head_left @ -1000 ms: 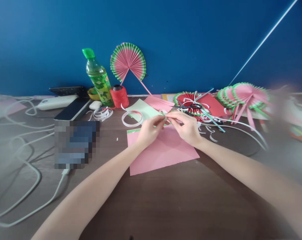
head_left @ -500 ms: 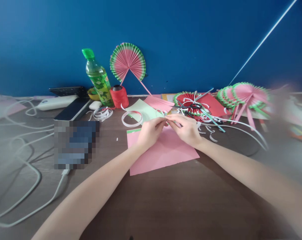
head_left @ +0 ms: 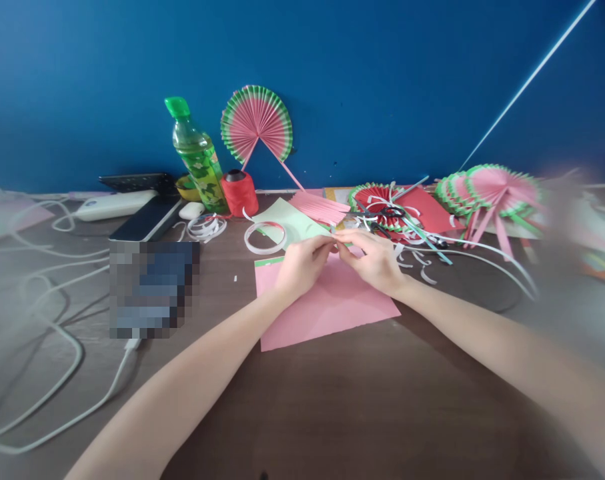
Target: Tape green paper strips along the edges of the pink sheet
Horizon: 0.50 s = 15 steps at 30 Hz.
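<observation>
Slightly lower now, left hand (head_left: pixel 302 265) and right hand (head_left: pixel 375 261) meet, fingers bent, over pink paper (head_left: pixel 327 310); can't tell their grip.

From mid-view, a green-capped drink bottle (head_left: pixel 199 167) stands at ten o'clock, just beside a red thread spool (head_left: pixel 239 195). Toward nine lie a white earbud case (head_left: pixel 191 211) and a pixelated device (head_left: pixel 155 287), plugged into a white charging cable (head_left: pixel 119 377) that loops over the counter (head_left: pixel 332 413) at eight. A blue wall (head_left: pixel 382 80) rises at twelve.
</observation>
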Each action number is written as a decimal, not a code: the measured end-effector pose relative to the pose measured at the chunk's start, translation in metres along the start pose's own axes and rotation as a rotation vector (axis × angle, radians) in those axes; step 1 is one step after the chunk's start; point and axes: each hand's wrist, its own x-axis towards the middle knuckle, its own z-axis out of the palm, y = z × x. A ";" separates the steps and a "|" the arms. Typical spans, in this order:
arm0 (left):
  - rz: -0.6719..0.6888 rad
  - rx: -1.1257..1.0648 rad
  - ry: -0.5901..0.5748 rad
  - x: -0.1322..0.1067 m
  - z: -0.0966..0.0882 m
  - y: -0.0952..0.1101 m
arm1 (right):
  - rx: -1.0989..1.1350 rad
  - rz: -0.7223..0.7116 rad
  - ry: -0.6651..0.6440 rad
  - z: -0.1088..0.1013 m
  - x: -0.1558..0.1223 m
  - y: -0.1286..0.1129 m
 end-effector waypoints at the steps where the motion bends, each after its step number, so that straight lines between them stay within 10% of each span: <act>1: -0.006 -0.004 -0.001 0.000 0.000 0.000 | 0.000 -0.007 -0.001 0.000 0.000 0.000; 15: -0.172 -0.084 0.038 0.004 -0.003 -0.001 | 0.209 0.397 0.151 -0.006 0.008 0.018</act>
